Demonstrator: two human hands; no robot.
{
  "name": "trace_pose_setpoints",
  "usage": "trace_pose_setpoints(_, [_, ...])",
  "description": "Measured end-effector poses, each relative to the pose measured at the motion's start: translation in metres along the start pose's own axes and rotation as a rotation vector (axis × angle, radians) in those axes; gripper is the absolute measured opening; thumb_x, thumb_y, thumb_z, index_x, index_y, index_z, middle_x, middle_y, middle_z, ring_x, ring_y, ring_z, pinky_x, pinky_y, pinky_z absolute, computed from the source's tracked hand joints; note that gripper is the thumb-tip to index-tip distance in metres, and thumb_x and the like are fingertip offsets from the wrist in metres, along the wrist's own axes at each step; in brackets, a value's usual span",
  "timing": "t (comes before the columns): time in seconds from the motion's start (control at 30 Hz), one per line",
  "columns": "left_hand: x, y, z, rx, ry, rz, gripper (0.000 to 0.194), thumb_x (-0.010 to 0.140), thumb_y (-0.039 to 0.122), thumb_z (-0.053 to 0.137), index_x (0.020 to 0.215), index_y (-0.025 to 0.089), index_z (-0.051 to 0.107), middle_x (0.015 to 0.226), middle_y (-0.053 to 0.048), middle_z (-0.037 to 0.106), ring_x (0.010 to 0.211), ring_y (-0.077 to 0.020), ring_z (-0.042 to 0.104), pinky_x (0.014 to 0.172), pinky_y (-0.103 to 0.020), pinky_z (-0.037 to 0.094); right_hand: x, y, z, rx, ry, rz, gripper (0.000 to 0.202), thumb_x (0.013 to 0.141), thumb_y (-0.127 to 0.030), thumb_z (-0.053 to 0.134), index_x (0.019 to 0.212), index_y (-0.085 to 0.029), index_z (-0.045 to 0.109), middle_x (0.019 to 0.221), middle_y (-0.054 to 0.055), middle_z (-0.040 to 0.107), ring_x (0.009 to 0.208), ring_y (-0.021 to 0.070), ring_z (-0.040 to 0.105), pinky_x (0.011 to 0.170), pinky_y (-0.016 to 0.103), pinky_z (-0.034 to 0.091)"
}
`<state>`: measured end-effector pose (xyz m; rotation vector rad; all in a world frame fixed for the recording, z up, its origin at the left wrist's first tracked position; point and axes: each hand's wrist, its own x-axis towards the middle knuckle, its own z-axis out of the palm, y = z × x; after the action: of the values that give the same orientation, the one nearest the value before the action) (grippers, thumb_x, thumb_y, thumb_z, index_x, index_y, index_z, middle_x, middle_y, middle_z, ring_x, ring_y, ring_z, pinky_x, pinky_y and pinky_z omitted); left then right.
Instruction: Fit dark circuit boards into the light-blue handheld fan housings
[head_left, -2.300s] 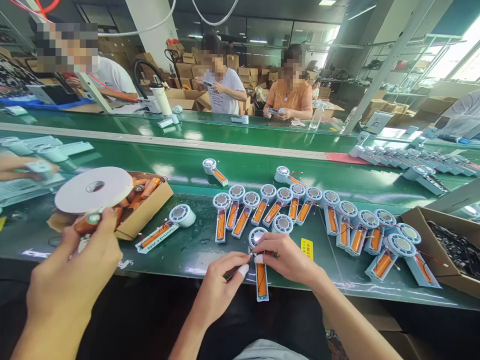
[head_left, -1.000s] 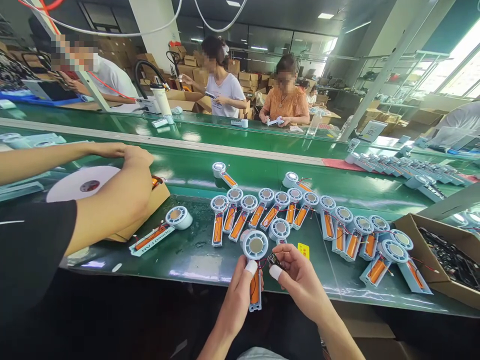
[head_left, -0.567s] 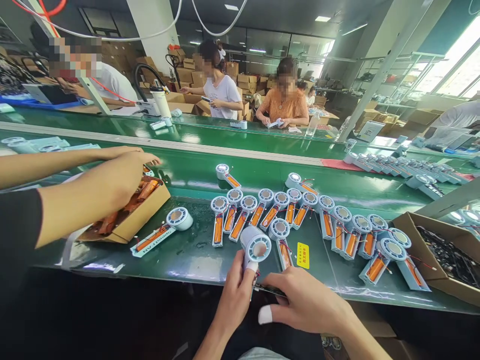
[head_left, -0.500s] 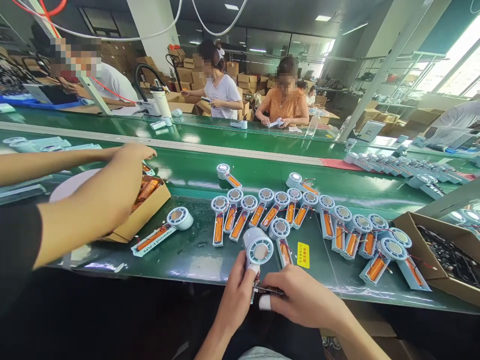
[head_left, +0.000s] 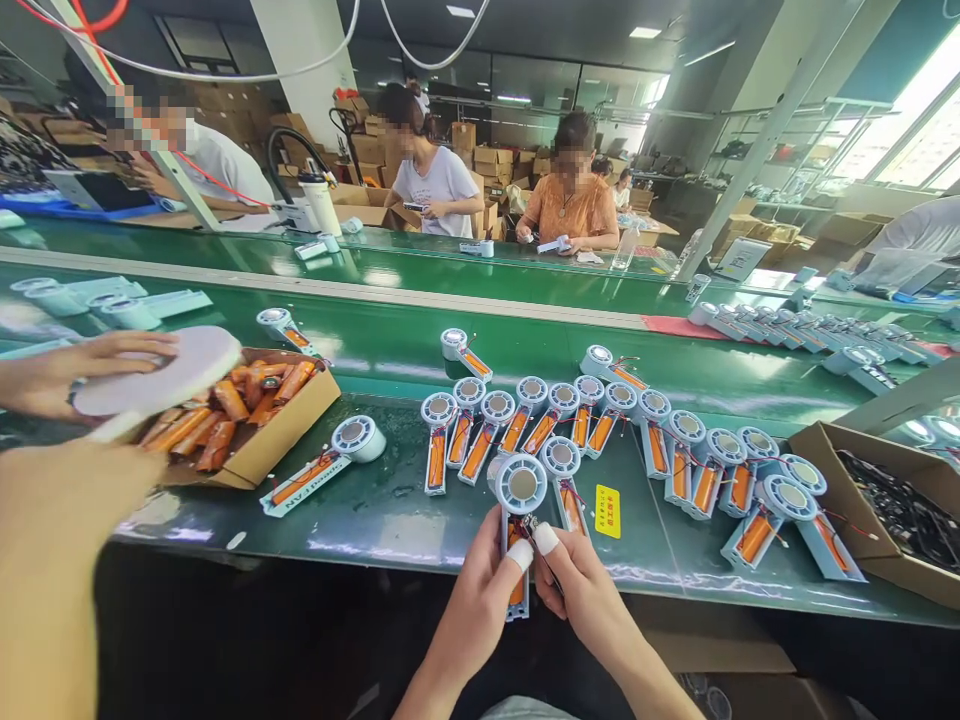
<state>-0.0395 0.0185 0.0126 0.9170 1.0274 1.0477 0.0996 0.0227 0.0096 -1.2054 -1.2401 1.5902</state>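
In my left hand [head_left: 480,580] is a pale blue handheld fan [head_left: 522,484], its round head up and its orange battery showing in the open handle. My left thumb, with a white cover on its tip, presses over the handle. Close against it, my right hand [head_left: 581,575] pinches a thin dark strip [head_left: 553,575] at the top of the handle, by the wires. My right thumb also has a white cover. Fingers hide most of the strip. Just right of the held fan lies another open fan [head_left: 561,458] on the bench.
Several open fans [head_left: 562,400] lie in rows on the green bench [head_left: 420,540]. A carton [head_left: 817,500] of dark parts stands right. On the left, a co-worker's hand [head_left: 112,365] holds a white disc [head_left: 180,365] over a box [head_left: 300,420] of orange batteries. People work across the belt.
My hands have turned the fan so its open handle shows, and both thumbs have come together near its top. The co-worker's arms drew back left, with the white disc lifted.
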Motion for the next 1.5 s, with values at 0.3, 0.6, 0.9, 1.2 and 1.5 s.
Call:
trace_pose_setpoints(0.3, [0.004,-0.012,0.005,0.366,0.265,-0.015,0.052,0.092,0.047,0.048,0.136,0.019,0.054,0.134,-0.015,0.065,0.129,-0.031,0.056,0.105,-0.042,0.045,-0.024,-0.003,-0.002,-0.275,0.217,-0.207,0.04,0.094,-0.052,0.059,0.115,-0.019,0.06,0.067,-0.003,0.057,0.057,0.0121,0.05,0.054,0.021,0.042])
trace_pose_setpoints(0.6, [0.01,-0.004,0.017,0.278,0.231,-0.043,0.043,0.094,0.041,0.043,0.13,0.023,0.057,0.141,-0.01,0.061,0.141,-0.0284,0.045,0.113,-0.04,0.039,-0.02,0.021,-0.001,-0.615,0.412,-0.402,0.041,0.099,-0.03,0.048,0.136,-0.02,0.062,0.127,0.011,0.07,0.116,0.0248,0.068,0.095,0.032,0.056])
trace_pose_setpoints(0.9, [0.009,-0.015,0.021,0.106,0.246,-0.09,0.056,0.098,0.046,0.042,0.149,0.023,0.037,0.163,-0.008,0.034,0.155,-0.0219,0.015,0.125,-0.039,0.02,-0.014,0.013,0.013,-1.097,0.321,-0.417,0.057,0.095,-0.017,0.034,0.151,-0.013,0.045,0.093,0.014,0.078,0.07,0.0246,0.075,0.056,0.029,0.059])
trace_pose_setpoints(1.2, [0.013,-0.032,0.011,0.112,0.323,-0.075,0.055,0.09,0.054,0.055,0.14,0.029,0.05,0.151,-0.005,0.053,0.152,-0.0276,0.027,0.122,-0.042,0.028,-0.022,-0.007,0.005,-1.191,0.021,-0.262,0.083,0.083,-0.012,0.047,0.161,-0.013,0.017,0.1,0.015,0.078,0.081,0.0297,0.075,0.072,0.038,0.061])
trace_pose_setpoints(1.5, [0.011,-0.033,0.013,0.054,0.302,-0.056,0.056,0.093,0.061,0.048,0.137,0.026,0.053,0.138,-0.009,0.063,0.141,-0.0289,0.045,0.117,-0.044,0.036,-0.027,0.001,0.006,-1.135,0.032,-0.324,0.085,0.078,-0.014,0.047,0.158,-0.003,0.022,0.116,0.022,0.072,0.098,0.0339,0.071,0.084,0.045,0.059])
